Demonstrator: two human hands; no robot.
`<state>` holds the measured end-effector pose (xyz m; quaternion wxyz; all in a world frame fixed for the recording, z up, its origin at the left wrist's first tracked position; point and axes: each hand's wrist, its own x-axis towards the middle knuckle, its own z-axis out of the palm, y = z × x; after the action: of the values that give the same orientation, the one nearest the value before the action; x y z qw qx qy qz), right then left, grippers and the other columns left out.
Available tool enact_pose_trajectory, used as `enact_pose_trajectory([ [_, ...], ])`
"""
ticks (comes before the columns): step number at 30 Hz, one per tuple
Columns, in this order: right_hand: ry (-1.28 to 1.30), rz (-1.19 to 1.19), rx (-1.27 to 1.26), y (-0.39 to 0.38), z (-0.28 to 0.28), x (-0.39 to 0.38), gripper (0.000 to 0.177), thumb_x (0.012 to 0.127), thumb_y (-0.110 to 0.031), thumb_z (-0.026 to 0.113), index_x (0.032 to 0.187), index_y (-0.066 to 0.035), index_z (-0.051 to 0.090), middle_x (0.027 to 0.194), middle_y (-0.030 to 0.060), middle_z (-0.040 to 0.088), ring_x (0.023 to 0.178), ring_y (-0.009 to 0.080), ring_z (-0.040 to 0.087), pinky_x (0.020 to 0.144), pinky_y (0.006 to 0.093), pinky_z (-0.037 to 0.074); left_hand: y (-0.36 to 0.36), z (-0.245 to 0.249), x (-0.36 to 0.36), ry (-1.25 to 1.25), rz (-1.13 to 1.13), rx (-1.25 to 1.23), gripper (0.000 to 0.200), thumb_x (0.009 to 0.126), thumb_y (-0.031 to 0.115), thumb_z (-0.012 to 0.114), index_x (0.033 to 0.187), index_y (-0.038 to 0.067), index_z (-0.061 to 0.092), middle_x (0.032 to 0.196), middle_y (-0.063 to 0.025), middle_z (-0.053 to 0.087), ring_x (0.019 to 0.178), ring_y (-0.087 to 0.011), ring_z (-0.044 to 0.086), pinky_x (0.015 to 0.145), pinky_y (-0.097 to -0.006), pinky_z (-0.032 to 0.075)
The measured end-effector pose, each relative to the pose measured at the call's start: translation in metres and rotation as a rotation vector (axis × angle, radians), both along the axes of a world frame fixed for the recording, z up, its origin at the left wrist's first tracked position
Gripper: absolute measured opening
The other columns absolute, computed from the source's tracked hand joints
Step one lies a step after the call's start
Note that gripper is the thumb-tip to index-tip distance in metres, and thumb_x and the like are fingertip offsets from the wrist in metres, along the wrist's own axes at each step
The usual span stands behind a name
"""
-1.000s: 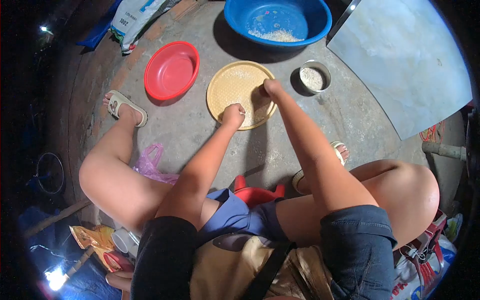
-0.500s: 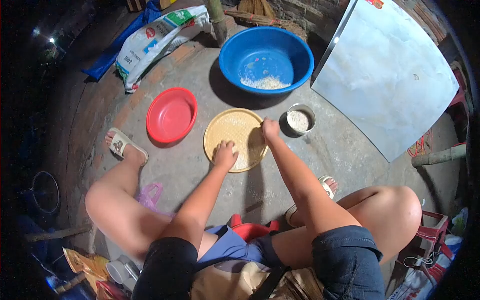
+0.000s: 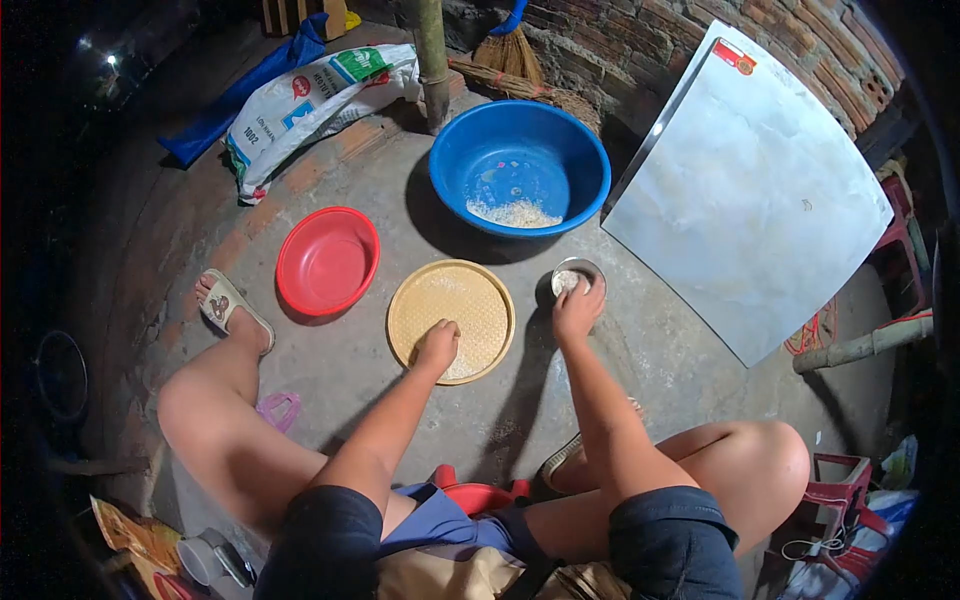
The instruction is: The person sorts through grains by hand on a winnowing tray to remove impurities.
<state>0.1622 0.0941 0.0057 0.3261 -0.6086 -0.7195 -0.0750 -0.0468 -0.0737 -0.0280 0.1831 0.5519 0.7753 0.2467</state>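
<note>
A round yellow woven-patterned tray (image 3: 482, 318) lies on the concrete floor in front of me, with pale grains scattered over it. My left hand (image 3: 438, 347) rests over its lower left part, fingers curled in; whatever they hold is hidden. To the right of the tray stands a small metal bowl (image 3: 597, 268) holding white grains that look like rice. My right hand (image 3: 579, 308) is closed on the bowl's near rim, with the fingers reaching over the inside. Beyond them sits a large blue basin (image 3: 530, 170) with a heap of rice-like grains (image 3: 518, 213) at its near side.
A red basin (image 3: 330, 262) stands left of the tray. A large pale panel (image 3: 750, 200) leans at the right. A printed sack (image 3: 315, 110) and a pole (image 3: 432, 70) are at the back. A purple plastic bag (image 3: 278, 410) lies near my left leg.
My right hand has left the tray's right edge and moved right to the metal bowl. My left hand's fingers, spread on the tray before, have curled in. The view has tilted up slightly.
</note>
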Motion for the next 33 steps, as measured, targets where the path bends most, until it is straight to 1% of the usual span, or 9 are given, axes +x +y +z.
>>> enact_pose_trajectory([
  [10, 0.649, 0.354, -0.657, -0.035, -0.026, -0.097, 0.026, 0.088, -0.024, 0.045, 0.094, 0.000, 0.052, 0.088, 0.0152, 0.056, 0.080, 0.0244, 0.055, 0.070, 0.0375, 0.045, 0.062, 0.031, 0.011, -0.447, 0.313, 0.313, 0.007, 0.078, 0.010, 0.057, 0.082, 0.005, 0.060, 0.079, -0.0101, 0.063, 0.069, -0.0242, 0.062, 0.066, -0.0366, 0.048],
  [13, 1.912, 0.130, -1.281, -0.035, -0.030, -0.121, 0.035, 0.089, -0.027, 0.032, 0.095, 0.003, 0.049, 0.082, 0.0136, 0.056, 0.074, 0.0256, 0.055, 0.070, 0.0385, 0.046, 0.071, 0.065, 0.033, -0.689, 0.091, 0.258, 0.008, 0.080, 0.011, 0.055, 0.082, 0.004, 0.059, 0.077, -0.0117, 0.060, 0.073, -0.0275, 0.060, 0.069, -0.0373, 0.047],
  [15, 1.807, 0.075, -1.224, -0.021, -0.032, -0.119, 0.031, 0.086, -0.023, 0.034, 0.090, 0.002, 0.050, 0.077, 0.0128, 0.056, 0.069, 0.0253, 0.055, 0.066, 0.0379, 0.046, 0.075, 0.070, 0.033, -0.218, -0.056, 0.382, 0.011, 0.081, 0.013, 0.055, 0.086, 0.004, 0.059, 0.085, -0.0126, 0.057, 0.081, -0.0306, 0.057, 0.073, -0.0385, 0.046],
  [18, 1.321, -0.045, -0.909, 0.016, -0.042, -0.099, 0.021, 0.077, -0.016, 0.041, 0.064, -0.005, 0.052, 0.057, 0.0088, 0.049, 0.051, 0.0222, 0.051, 0.047, 0.0335, 0.041, 0.069, 0.068, 0.015, -0.144, -0.017, 0.406, 0.015, 0.081, 0.015, 0.055, 0.090, 0.004, 0.058, 0.093, -0.0140, 0.054, 0.088, -0.0332, 0.053, 0.076, -0.0395, 0.044],
  [20, 0.961, -0.111, -0.574, 0.020, -0.009, -0.078, 0.036, 0.082, -0.023, 0.039, 0.061, 0.003, 0.052, 0.062, 0.0198, 0.054, 0.058, 0.0341, 0.050, 0.061, 0.0449, 0.039, 0.062, 0.044, -0.007, -0.078, 0.035, 0.425, 0.019, 0.081, 0.019, 0.055, 0.095, 0.005, 0.056, 0.100, -0.0130, 0.052, 0.091, -0.0325, 0.053, 0.078, -0.0393, 0.043],
  [24, 0.638, -0.096, -0.259, 0.034, -0.001, -0.027, 0.031, 0.088, -0.024, 0.041, 0.082, 0.003, 0.054, 0.082, 0.0216, 0.056, 0.080, 0.0373, 0.053, 0.072, 0.0463, 0.038, 0.031, 0.018, -0.028, 0.052, 0.154, 0.118, 0.041, 0.083, 0.032, 0.053, 0.118, 0.011, 0.048, 0.125, -0.0151, 0.040, 0.116, -0.0347, 0.039, 0.094, -0.0429, 0.034],
  [26, 0.054, 0.019, -0.146, 0.027, -0.001, -0.005, 0.028, 0.087, -0.025, 0.045, 0.096, 0.000, 0.054, 0.107, 0.0186, 0.052, 0.101, 0.0337, 0.048, 0.087, 0.0486, 0.034, 0.020, 0.009, -0.022, 0.215, 0.144, 0.006, 0.049, 0.084, 0.036, 0.052, 0.126, 0.014, 0.043, 0.134, -0.0157, 0.033, 0.124, -0.0359, 0.031, 0.100, -0.0449, 0.029],
  [28, -0.030, 0.046, -0.174, 0.016, -0.011, 0.010, 0.029, 0.087, -0.026, 0.045, 0.103, -0.002, 0.052, 0.115, 0.0167, 0.048, 0.108, 0.0325, 0.043, 0.092, 0.0506, 0.028, 0.009, 0.008, -0.013, 0.308, -0.162, -0.118, 0.059, 0.084, 0.037, 0.053, 0.133, 0.012, 0.034, 0.142, -0.0178, 0.019, 0.129, -0.0390, 0.021, 0.105, -0.0419, 0.022],
  [33, -0.008, 0.112, -0.140, -0.004, -0.016, -0.009, 0.033, 0.087, -0.026, 0.045, 0.112, -0.006, 0.048, 0.122, 0.0148, 0.044, 0.115, 0.0297, 0.039, 0.100, 0.0532, 0.019, 0.001, -0.005, 0.027, 0.190, -0.415, 0.128, 0.041, 0.084, 0.025, 0.053, 0.120, 0.005, 0.048, 0.126, -0.0123, 0.045, 0.122, -0.0268, 0.036, 0.101, -0.0353, 0.031],
])
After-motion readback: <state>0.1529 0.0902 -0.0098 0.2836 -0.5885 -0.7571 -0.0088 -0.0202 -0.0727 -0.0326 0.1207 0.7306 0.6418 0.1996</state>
